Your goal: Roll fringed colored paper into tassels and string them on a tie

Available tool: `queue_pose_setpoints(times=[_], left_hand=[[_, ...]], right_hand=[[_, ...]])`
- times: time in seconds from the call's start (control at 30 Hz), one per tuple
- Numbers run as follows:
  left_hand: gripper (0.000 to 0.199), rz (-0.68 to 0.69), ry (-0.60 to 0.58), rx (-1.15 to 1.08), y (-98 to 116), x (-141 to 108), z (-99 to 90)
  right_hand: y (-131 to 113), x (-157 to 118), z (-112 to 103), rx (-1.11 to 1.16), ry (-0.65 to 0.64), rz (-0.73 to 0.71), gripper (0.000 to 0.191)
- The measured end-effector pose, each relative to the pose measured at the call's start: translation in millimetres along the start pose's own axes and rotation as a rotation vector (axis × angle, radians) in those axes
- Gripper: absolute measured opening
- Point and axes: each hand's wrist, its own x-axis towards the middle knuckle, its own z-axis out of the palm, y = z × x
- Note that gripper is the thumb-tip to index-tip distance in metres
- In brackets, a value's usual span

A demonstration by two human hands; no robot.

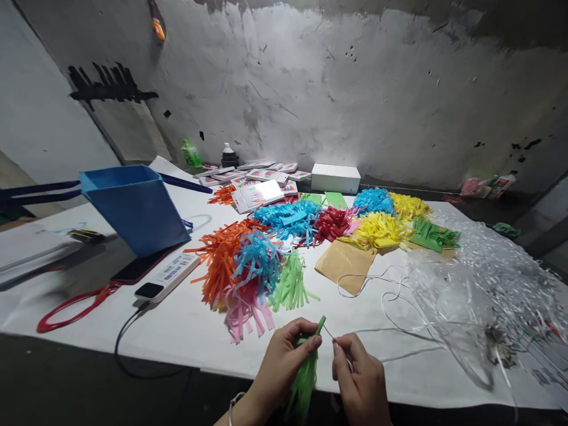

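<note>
My left hand (290,349) is closed round a green paper tassel (305,378), its fringe hanging down past the table's front edge. The rolled top of the tassel sticks up between thumb and fingers. Close by on the right, my right hand (359,376) pinches a thin strand (329,332) that reaches to the tassel's top; whether it is wire, thread or a needle is too fine to tell. Beyond my hands lie a light green tassel (293,281), a pink tassel (248,313), a blue tassel (258,263) and orange tassels (217,254).
White cord (390,299) loops across the table beside a clear plastic bag (448,296) and a heap of shiny strips (506,260). Brown paper (344,266) lies mid-table. On the left are a blue container (133,207), a white cabled device (171,275) and a red cord (66,322).
</note>
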Motion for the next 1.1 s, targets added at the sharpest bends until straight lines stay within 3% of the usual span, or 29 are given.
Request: queue_pose_setpoints(times=[0.23,0.37,0.5,0.67,0.83,0.9,1.0,1.1], left_hand=[[0.01,0.233,0.069,0.225,-4,0,-1.0],[0.005,0.365,0.062,0.314,-6,-1,-3.2],[0.005,0.376,0.052,0.338,-6,0,-5.7],[0.004,0.369,0.02,0.333,-4,-2,-3.0],[0.004,0.417,-0.025,0.369,-4,-5,-0.9],[0.006,0.45,-0.029,0.378,-4,-6,-2.0],[0.008,0.509,-0.038,0.391,-5,-8,-3.7],[0.012,0.578,-0.028,0.447,-7,-9,-3.5]], right_hand=[[6,2,0,-0.189,-0.025,-0.132,0.024],[6,6,-1,-0.093,-0.083,-0.059,0.026],[3,5,1,0.011,-0.068,0.054,0.03],[2,2,6,-0.02,-0.006,-0.008,0.028],[4,8,3,0.218,-0.171,0.192,0.034],[4,12,-2,0.369,-0.263,0.258,0.045],[4,16,-9,0.507,-0.369,0.307,0.051],[1,18,-11,0.493,-0.459,0.308,0.053]])
